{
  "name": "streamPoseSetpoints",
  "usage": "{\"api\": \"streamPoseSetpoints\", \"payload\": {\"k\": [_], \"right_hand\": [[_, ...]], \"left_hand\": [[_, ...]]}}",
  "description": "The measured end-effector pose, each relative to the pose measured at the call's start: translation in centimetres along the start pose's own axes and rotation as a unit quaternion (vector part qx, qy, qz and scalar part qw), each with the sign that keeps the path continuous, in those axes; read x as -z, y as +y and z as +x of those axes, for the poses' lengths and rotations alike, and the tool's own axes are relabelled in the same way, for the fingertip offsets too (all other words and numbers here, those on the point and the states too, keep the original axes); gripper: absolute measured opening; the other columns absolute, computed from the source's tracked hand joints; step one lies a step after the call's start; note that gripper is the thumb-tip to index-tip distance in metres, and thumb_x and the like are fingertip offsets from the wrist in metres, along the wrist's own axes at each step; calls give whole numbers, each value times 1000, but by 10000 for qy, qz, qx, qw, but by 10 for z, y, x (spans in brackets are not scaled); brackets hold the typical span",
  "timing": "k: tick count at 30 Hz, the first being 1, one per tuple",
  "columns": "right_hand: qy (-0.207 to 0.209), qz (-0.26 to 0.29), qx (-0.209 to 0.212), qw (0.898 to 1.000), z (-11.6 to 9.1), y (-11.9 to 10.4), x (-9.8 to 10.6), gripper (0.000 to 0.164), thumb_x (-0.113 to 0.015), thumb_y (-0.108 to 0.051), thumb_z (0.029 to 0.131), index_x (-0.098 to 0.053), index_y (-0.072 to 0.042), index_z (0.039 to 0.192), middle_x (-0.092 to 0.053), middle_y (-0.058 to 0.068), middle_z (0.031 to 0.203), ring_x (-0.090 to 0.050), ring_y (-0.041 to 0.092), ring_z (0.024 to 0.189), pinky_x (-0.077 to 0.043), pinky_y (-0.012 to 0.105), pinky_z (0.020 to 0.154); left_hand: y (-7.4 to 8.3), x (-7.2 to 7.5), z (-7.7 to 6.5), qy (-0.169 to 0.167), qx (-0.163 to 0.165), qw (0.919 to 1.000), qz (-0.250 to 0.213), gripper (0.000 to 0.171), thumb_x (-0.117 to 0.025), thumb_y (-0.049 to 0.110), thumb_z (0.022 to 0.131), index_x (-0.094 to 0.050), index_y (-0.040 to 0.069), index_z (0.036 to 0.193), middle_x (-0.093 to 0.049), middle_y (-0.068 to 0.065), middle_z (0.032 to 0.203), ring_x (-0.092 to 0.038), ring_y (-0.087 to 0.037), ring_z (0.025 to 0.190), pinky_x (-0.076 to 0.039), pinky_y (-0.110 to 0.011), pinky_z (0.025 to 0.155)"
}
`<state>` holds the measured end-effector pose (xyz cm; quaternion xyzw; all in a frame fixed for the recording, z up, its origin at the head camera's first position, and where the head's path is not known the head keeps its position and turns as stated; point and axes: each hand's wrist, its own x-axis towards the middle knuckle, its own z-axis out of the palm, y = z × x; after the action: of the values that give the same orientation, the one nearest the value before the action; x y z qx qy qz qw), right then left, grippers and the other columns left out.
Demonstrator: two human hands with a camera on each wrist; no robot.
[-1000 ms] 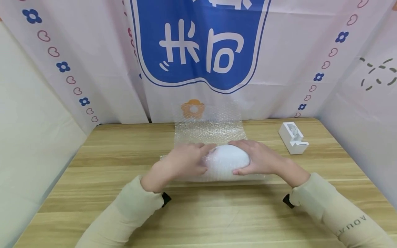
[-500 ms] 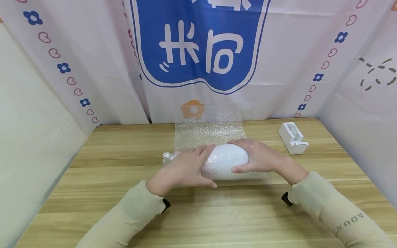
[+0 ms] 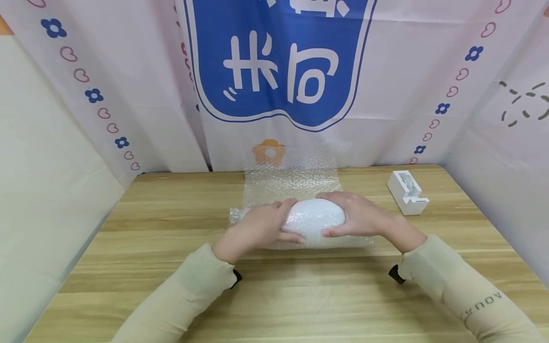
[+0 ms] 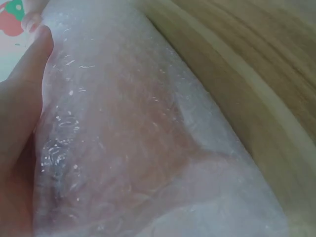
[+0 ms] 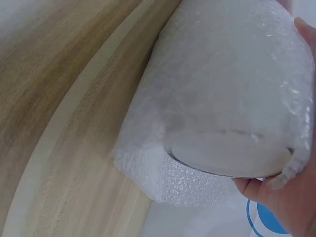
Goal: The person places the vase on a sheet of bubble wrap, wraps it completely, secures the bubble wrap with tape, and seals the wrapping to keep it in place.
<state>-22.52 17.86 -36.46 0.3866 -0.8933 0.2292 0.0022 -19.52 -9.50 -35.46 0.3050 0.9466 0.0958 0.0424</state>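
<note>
A white rounded object point(image 3: 315, 216) lies on its side, rolled in clear bubble wrap point(image 3: 291, 183). My left hand point(image 3: 263, 224) grips its left part over the wrap, thumb in front and fingers over the top. On the right, my right hand point(image 3: 360, 216) holds the other end, its thumb low on the front. The right wrist view shows a round end with a thin dark rim point(image 5: 227, 176) inside the wrap; what kind of thing it is cannot be told. In the left wrist view the wrap point(image 4: 118, 123) covers most of the picture beside the left hand point(image 4: 22, 113).
A white tape dispenser point(image 3: 407, 193) stands at the back right of the wooden table point(image 3: 150, 214). The loose wrap runs back from the roll and up against the printed curtain point(image 3: 373, 138). A crumpled edge of wrap point(image 3: 236, 215) sticks out on the left.
My left hand has shifted and settled around the roll, its thumb going down and then up to the front. The right hand stays nearly in place. More of the white object's top shows.
</note>
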Motion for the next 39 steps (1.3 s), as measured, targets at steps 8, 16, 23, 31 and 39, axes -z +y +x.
{"api": "streamPoseSetpoints", "payload": {"k": [8,16,23,31,39], "right_hand": [[-60,118,-176,9998,4,5,0,80,-81,-56,79,-58,-14,144,-65,8,135,-62,27,118,-53,52,93],[-503,391,-451,9969,5,5,6,82,-78,-56,83,-53,-14,149,-60,10,143,-60,29,121,-51,53,95],[-847,756,-597,9917,7,5,10,78,-77,-52,86,-51,-14,149,-61,6,139,-61,23,114,-51,48,92],[-1214,937,-658,9860,10,1,16,79,-76,-51,89,-46,-13,152,-60,5,138,-60,24,116,-51,49,95],[-1134,-13,-736,9908,8,-20,31,87,-74,-60,87,-47,-8,152,-56,15,145,-56,35,128,-44,58,105]], "left_hand": [[-4,2,7,-136,45,9998,100,95,-63,75,85,-43,11,153,-66,-16,126,-66,-30,111,-55,-47,91],[-4,3,8,-373,71,9993,-24,95,-58,78,86,-44,11,153,-65,-14,132,-65,-29,115,-54,-46,95],[-7,4,11,-485,97,9986,-177,94,-57,78,87,-43,15,155,-64,-10,136,-65,-26,117,-53,-46,97],[-9,5,11,-524,52,9981,-308,93,-58,76,88,-42,15,156,-64,-10,137,-65,-27,118,-52,-46,99],[-9,8,11,-597,45,9976,-359,91,-58,75,89,-42,16,156,-64,-9,136,-64,-26,118,-52,-46,99]]}}
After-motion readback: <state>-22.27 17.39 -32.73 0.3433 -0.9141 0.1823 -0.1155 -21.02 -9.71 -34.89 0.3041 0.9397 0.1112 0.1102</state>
